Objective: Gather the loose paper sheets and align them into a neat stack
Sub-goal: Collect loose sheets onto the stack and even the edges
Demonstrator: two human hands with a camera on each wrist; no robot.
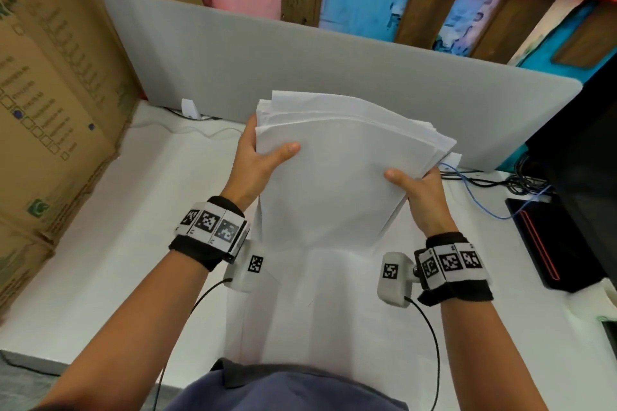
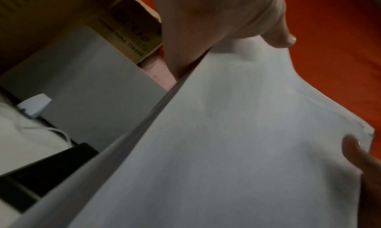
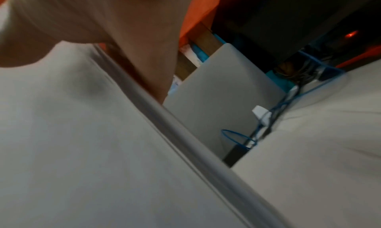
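Observation:
A bundle of white paper sheets (image 1: 337, 177) stands tilted above the white desk, its top edges fanned and uneven. My left hand (image 1: 263, 157) grips its left edge, thumb on the front face and fingers hidden behind. My right hand (image 1: 417, 190) grips the right edge the same way. The bottom of the bundle meets more white paper (image 1: 317, 310) lying flat on the desk near my body. Both wrist views are filled by the sheets (image 2: 237, 141) (image 3: 72, 141), with the stacked edges showing as a grey band.
A grey divider panel (image 1: 300, 57) runs along the back of the white desk (image 1: 117, 243). Cardboard boxes (image 1: 50, 93) stand at the left. A black device (image 1: 547, 240), a dark monitor and blue and black cables (image 1: 484, 190) crowd the right side.

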